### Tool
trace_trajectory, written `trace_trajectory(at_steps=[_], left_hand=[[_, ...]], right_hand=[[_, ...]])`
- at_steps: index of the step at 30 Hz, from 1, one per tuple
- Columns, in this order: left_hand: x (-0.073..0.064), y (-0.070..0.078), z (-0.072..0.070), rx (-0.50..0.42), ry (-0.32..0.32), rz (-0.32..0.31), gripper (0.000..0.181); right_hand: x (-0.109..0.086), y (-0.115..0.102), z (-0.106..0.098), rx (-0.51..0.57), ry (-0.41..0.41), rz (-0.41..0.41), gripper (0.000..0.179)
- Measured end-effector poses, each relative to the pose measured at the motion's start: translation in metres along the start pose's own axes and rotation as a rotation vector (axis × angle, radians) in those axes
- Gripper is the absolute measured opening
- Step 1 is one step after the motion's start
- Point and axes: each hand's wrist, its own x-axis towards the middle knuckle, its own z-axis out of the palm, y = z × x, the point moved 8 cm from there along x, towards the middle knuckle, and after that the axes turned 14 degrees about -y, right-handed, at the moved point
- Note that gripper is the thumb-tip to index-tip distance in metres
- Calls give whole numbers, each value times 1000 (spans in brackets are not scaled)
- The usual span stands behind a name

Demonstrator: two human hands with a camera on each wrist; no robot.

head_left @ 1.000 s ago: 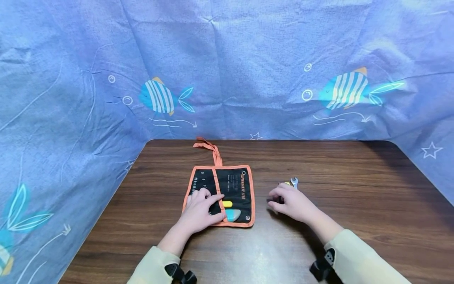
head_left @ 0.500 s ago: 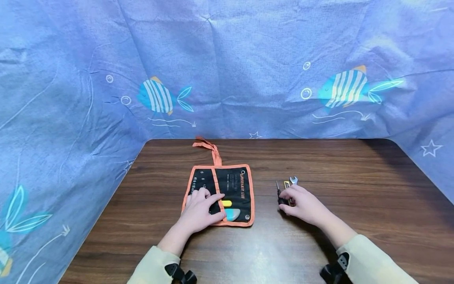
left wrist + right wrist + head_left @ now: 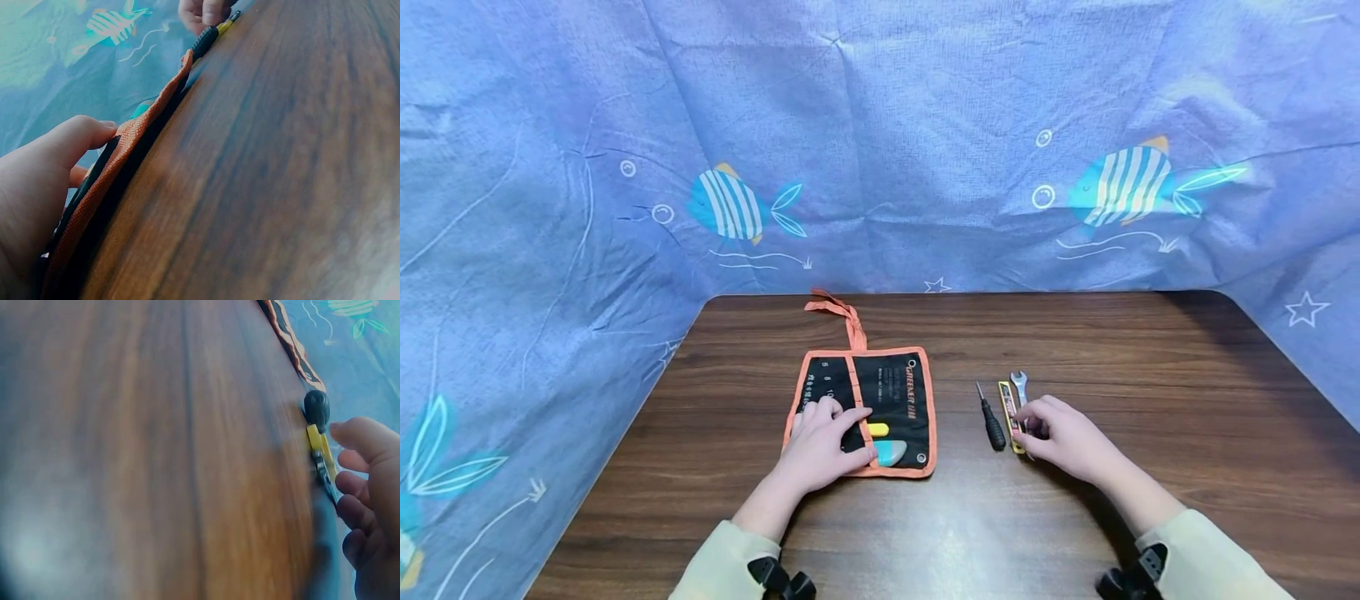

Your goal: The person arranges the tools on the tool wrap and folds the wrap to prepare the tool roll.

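Blue fish-print cloth (image 3: 880,125) fills the back, dark wood-grain table (image 3: 1120,350) in front, & all the action's on the near half. Black tool pouch (image 3: 891,392) lies flat left of ctr, orange-trimmed, printing sideways, so its pocket mouths face R, toward the loose tools. Prob. handy that way: short, straight path across.

L hand (image 3: 820,450) is spread over the pocket side, thumb & index resting on the orange band; left wrist view has the thumb right on that trim. Looks like a hold-down, imo, b/c soft cloth would likely skid or ruck up otherwise. Two handles poke out past the band, yellow grip (image 3: 877,430) & teal-grey grip (image 3: 891,452) nr the thumb, ends left showing, prob. for easy grabbing. Orange tie (image 3: 852,327) trails off the far edge, out of the way.

Over R, small tools in a row: black screwdriver (image 3: 993,425) nearest the pouch, yellow-edged strip (image 3: 1007,404) next, wrench (image 3: 1019,382) outermost. All roughly parallel, long ways away from the person; handle end of the driver points back, which'd suit a quick pick-up. R hand (image 3: 1060,442) is over the strip & wrench near ends, fingers loosely bent, gap btwn thumb & index per right wrist view. No grip visible; whether fingertips touch the wrench, can't tell.
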Motion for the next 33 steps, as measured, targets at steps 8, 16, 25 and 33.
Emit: trace_trajectory(at_steps=[8, 16, 25, 33], left_hand=[[1, -1, 0, -4, -5, -16, 58], [2, -1, 0, -3, -4, -17, 59], [2, -1, 0, 3, 9, -9, 58], [0, -1, 0, -15, 9, 2, 59]], right_hand=[[-9, 13, 0, 24, -46, 56, 19], [-11, 16, -2, 37, -41, 77, 22], [-20, 29, -6, 20, -64, 114, 28], [-29, 39, -15, 6, -54, 153, 22]])
